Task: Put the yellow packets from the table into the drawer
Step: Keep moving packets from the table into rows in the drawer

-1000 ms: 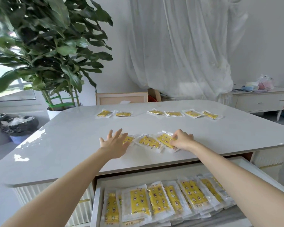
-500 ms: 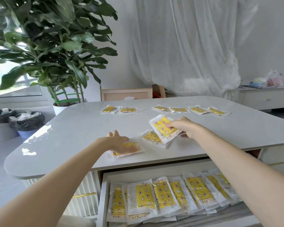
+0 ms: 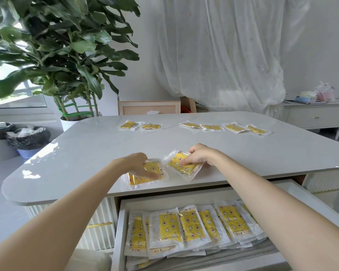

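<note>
While the left hand [image 3: 139, 166] grips two overlapping yellow packets [image 3: 145, 176] near the front edge of the table [image 3: 86, 145], thumb laid across them, the right hand [image 3: 197, 156] pinches a third packet [image 3: 181, 166] just beside them, with its upper end tilted off the table.

Handling, as judged: light, thin, pliable sachets in glossy clear film. They are probably slippery and liable to slide apart when stacked, and are best taken by the sealed border or pinched across the flat middle.

Six loose packets [image 3: 211, 127] lie in a row at the table's far side. Below the table's front edge the drawer [image 3: 121, 222] stands open and holds overlapping stored packets [image 3: 170, 227].

The print shows stars, moons and flowers. The small border text is illegible, and no brand can be read.
</note>
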Tool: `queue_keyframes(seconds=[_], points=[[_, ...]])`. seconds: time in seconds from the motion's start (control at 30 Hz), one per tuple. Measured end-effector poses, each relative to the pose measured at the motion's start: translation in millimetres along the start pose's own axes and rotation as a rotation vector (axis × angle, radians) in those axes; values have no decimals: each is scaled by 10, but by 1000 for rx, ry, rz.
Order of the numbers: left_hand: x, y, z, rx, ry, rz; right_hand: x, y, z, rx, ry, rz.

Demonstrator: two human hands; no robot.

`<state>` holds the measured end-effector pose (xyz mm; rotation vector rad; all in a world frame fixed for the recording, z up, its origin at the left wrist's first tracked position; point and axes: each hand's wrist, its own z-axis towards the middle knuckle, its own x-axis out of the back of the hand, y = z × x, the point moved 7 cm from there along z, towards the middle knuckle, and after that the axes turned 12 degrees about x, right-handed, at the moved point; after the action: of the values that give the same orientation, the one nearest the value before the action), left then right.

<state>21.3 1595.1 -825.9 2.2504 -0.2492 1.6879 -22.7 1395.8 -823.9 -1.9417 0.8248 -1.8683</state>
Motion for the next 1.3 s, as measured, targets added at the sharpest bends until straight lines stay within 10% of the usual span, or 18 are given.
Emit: queue_keyframes(seconds=[0.37,0.7,0.97,1.3], points=[[-85,332,-374,-106,-93,-126,77,149,-605,57,-7,268],[-888,990,-793,-263,-354,-51,85,894,-1479,-221,-588,26],[-1293,1004,-589,49,-528,-791,326,1709,-1501,-490,-204,61],[-1633,1093,-236,284,-551,-985,378,2299,-1369,-507,219,235]])
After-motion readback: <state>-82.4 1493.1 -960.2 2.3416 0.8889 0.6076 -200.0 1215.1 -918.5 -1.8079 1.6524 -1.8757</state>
